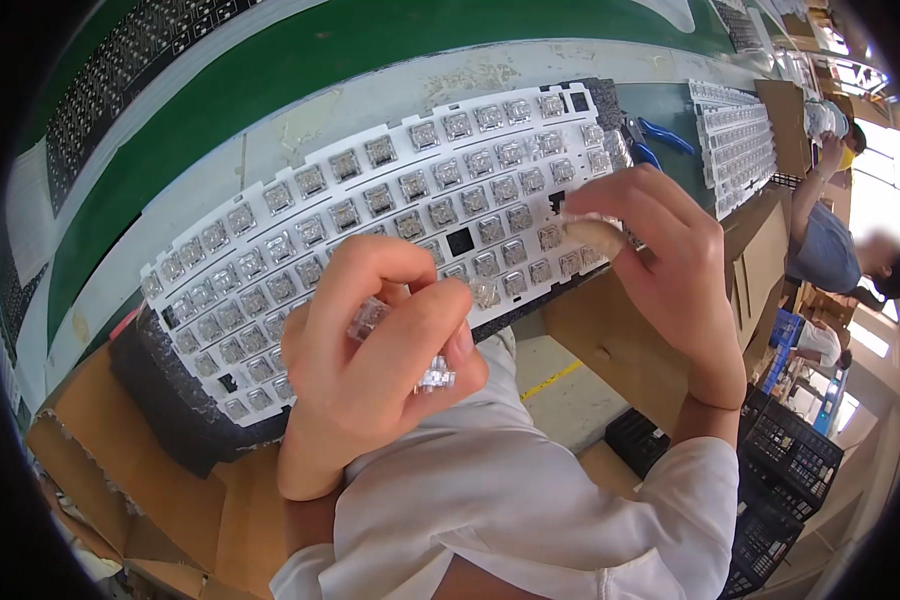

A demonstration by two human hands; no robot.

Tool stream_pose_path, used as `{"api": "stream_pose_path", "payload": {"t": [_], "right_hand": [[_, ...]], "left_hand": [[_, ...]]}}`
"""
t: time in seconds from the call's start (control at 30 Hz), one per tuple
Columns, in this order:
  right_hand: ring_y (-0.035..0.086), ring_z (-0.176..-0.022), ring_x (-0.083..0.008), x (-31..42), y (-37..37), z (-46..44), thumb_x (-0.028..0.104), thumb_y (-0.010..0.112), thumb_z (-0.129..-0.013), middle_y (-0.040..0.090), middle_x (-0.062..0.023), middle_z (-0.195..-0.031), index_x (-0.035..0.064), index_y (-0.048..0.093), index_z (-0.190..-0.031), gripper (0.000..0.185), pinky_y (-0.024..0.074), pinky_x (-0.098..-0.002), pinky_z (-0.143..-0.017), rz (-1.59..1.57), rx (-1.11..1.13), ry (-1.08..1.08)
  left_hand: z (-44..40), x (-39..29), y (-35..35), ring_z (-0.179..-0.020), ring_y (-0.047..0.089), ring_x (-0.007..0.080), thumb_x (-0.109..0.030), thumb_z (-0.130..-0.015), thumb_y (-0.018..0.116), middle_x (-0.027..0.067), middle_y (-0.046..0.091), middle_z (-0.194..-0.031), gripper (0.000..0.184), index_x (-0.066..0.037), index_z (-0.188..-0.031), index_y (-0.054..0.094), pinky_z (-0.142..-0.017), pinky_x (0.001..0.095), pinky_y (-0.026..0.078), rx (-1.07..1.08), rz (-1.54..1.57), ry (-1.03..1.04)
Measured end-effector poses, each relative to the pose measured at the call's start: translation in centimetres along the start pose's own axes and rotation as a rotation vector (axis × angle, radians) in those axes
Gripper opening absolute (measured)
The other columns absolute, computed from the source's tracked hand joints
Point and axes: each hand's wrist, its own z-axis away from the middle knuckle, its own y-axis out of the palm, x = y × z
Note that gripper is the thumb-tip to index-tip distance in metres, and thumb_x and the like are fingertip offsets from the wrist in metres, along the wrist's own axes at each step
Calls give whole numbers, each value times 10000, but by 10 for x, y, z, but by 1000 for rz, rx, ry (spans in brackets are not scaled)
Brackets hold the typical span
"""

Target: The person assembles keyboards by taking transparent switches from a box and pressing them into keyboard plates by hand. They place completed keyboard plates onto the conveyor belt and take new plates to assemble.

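A white keyboard plate [295, 168] lies across a dark foam pad [165, 375], filled with rows of clear key switches [380, 150]. A few openings in it, such as a square one near the middle, show black. In front of the plate, my left hand [370, 350] is curled around several loose clear switches [437, 375], which show between its fingers. My right hand [665, 255] is bent over the plate's right part, thumb and forefinger close together beside a dark slot [557, 202]. Whatever sits between those fingertips is blurred and too small to make out.
Blue-handled pliers [662, 140] lie right of the plate. Beyond them is another switch-filled plate [735, 140]. A green strip [370, 40] runs along the bench, with black circuit boards [120, 80] at far left. Cardboard boxes [610, 340], black crates [790, 440] and co-workers [820, 240] are nearby.
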Motion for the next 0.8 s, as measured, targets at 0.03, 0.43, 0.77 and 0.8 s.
{"api": "stream_pose_path", "payload": {"t": [0.03, 0.43, 0.77, 0.8], "right_hand": [[559, -784, -284, -1, 1, -2, -98, 553, -627, 580, -105, -844, 12, 571, -886, 282, 462, -357, -678, 25, -4, 18], [589, -699, -239, -10, -12, -24, -111, 572, -611, 588, -95, -768, 7, 609, -852, 271, 471, -325, -611, 176, 237, -177], [541, -710, -275, -18, -11, -29, -118, 528, -602, 525, -103, -767, 11, 511, -796, 234, 448, -344, -622, 45, 267, -111], [530, -696, -258, -18, -13, -38, -126, 528, -599, 518, -98, -774, 8, 503, -789, 234, 445, -332, -616, 60, 312, -77]], "left_hand": [[0, 0, 0, -606, 479, 174, -36, -644, 574, 113, 515, -769, 133, -5, -773, 574, -516, 248, 389, -1, 1, -1], [5, 10, -7, -503, 443, 116, -80, -744, 547, 138, 522, -785, 82, -2, -766, 561, -423, 198, 325, -207, 335, -105], [-2, 0, -8, -351, 302, 73, -303, -896, 435, 102, 352, -749, 289, -46, -767, 415, -322, 180, 197, -290, 708, -318], [-3, -2, -8, -346, 283, 72, -316, -897, 432, 93, 336, -734, 298, -56, -755, 401, -317, 181, 174, -294, 701, -340]]}}
